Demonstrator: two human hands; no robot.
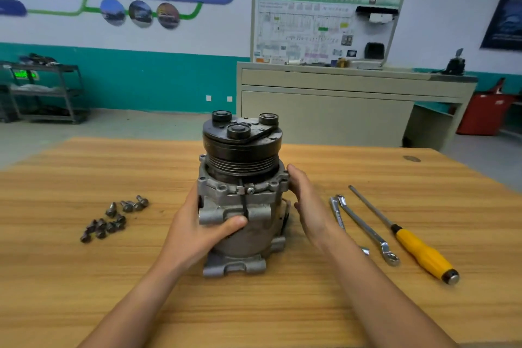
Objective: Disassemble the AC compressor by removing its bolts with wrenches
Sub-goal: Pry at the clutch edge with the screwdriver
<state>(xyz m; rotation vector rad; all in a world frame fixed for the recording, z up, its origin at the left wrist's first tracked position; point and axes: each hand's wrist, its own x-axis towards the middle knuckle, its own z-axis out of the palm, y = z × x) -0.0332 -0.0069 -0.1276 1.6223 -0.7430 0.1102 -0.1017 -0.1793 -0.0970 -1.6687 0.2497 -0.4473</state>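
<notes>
The AC compressor (pixel 240 195) stands upright in the middle of the wooden table (pixel 84 277), black pulley and clutch on top, grey metal body below. My left hand (pixel 203 226) grips the left side of the body, thumb across the front. Flat against the compressor's right side lies my right hand (pixel 308 206), fingers straight and touching the upper flange. Several loose bolts (pixel 113 220) lie in a pile to the left. Two wrenches (pixel 364 229) lie to the right of the compressor, untouched.
A screwdriver with a yellow handle (pixel 418 251) lies right of the wrenches. Beyond the table stand a beige cabinet with a display board (pixel 324 87), a metal shelf trolley (pixel 42 90) at the left and a red bin (pixel 485 113) at the right.
</notes>
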